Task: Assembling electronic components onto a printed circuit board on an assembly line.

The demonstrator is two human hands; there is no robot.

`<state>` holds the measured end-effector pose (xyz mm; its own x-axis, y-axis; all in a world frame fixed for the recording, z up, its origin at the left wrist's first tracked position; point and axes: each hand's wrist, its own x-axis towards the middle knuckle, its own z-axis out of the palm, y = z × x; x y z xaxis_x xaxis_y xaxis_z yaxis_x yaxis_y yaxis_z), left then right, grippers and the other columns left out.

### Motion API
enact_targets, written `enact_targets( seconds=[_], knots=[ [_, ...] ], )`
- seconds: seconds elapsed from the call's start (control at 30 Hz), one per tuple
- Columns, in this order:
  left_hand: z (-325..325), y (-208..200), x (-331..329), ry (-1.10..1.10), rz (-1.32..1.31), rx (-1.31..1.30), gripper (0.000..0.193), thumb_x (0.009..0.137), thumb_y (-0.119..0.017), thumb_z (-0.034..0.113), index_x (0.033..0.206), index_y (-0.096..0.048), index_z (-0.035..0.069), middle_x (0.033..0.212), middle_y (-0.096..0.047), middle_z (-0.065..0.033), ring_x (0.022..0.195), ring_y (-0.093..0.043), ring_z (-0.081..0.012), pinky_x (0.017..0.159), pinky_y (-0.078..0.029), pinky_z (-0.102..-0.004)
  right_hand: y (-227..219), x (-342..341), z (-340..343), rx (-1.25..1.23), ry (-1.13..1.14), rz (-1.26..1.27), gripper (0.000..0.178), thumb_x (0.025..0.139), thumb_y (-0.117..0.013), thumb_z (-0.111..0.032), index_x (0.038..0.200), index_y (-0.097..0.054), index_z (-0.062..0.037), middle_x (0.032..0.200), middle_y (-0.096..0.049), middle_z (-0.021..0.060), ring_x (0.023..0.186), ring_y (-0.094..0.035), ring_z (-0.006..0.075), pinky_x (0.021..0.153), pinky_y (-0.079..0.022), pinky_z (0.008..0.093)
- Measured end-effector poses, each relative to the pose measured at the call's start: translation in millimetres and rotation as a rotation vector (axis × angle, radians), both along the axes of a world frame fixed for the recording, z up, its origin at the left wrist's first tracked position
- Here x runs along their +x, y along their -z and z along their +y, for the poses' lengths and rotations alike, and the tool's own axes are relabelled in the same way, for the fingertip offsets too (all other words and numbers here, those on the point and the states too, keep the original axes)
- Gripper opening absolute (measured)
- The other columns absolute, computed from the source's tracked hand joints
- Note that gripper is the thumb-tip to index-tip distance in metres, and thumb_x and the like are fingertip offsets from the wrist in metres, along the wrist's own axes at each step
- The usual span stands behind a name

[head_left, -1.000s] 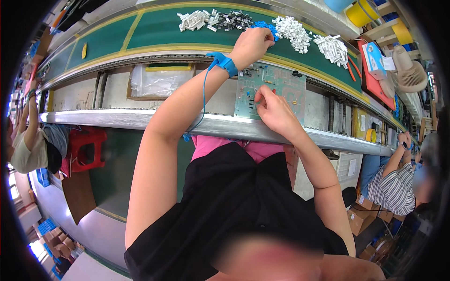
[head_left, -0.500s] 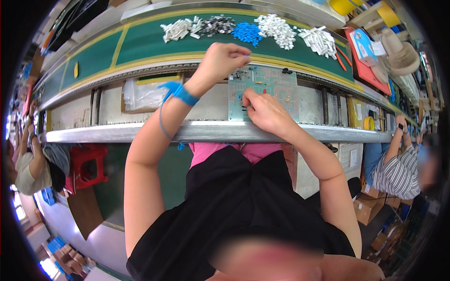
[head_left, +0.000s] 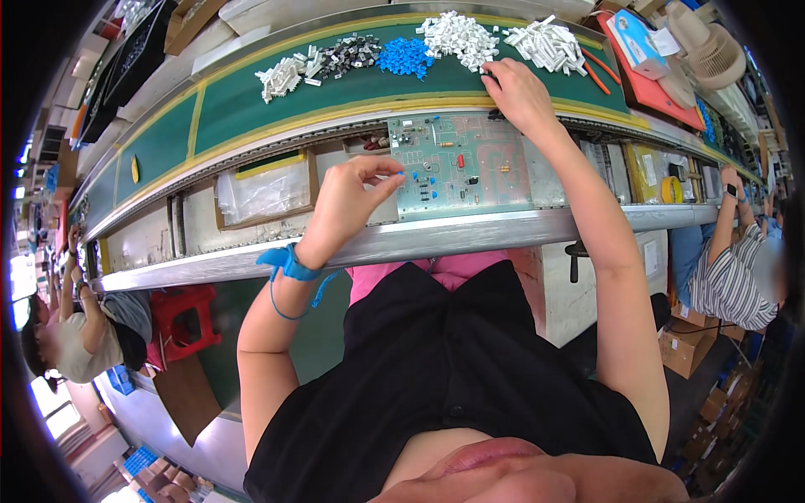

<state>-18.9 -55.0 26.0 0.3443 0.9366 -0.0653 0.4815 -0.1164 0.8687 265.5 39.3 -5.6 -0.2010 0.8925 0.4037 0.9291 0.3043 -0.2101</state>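
Observation:
My left hand (head_left: pixel 352 199), with a blue wrist strap (head_left: pixel 288 262), is beside the left edge of a green circuit board (head_left: pixel 428 205). Its thumb and forefinger pinch a small blue component (head_left: pixel 401 173). Past the board's far edge, my right hand (head_left: pixel 521 94) is closed at the fingertips on a small dark piece (head_left: pixel 487 73), just below a heap of white connectors (head_left: pixel 459 40). The board carries a red part (head_left: pixel 460 161) and several small parts. A heap of blue components (head_left: pixel 405 59) sits left of the white connectors.
Dark parts (head_left: pixel 350 54) and white parts (head_left: pixel 281 77) lie farther left on the green belt (head_left: pixel 243 92). More white pieces (head_left: pixel 547 45) and orange-handled pliers (head_left: pixel 597 74) are at the right. A metal rail (head_left: pixel 377 243) runs before me. Co-workers sit at both sides.
My left hand has come back from the belt toward the board's left side with the blue component. My right hand has left the board and reached up to the white connectors.

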Motion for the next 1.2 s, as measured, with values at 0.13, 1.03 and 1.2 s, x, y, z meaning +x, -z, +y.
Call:
enact_targets(
  seconds=[0.13,1.03,1.2],
  knots=[
    [-10,10,3,0.106,0.211,0.435,0.014,0.070,-0.072,0.009,0.083,-0.069,0.006,0.091,-0.059,-0.0067,0.097,-0.050,-0.0282,0.083,-0.044,-0.0376,6,-3,9,0.018,0.026,-0.027,0.019,0.086,-0.058,-0.019,0.101,-0.061,-0.0079,0.094,-0.060,0.0077,0.092,-0.059,0.0272,0.074,-0.049,0.0376],
    [-7,13,16,0.200,0.324,0.534,0.013,0.068,-0.071,0.006,0.081,-0.069,0.004,0.098,-0.055,-0.0091,0.105,-0.049,-0.0299,0.087,-0.043,-0.0392,9,9,11,-0.007,-0.040,0.571,0.016,0.080,-0.061,-0.012,0.092,-0.062,-0.0019,0.082,-0.064,0.0096,0.073,-0.062,0.0243,0.068,-0.049,0.0320],
    [-7,12,17,0.215,0.338,0.549,0.013,0.067,-0.072,0.006,0.080,-0.069,0.004,0.097,-0.056,-0.0092,0.105,-0.049,-0.0297,0.087,-0.043,-0.0391,8,12,10,0.003,-0.046,0.521,0.018,0.084,-0.063,-0.012,0.098,-0.063,-0.0008,0.076,-0.062,0.0040,0.066,-0.055,0.0099,0.064,-0.046,0.0238]
  ],
)
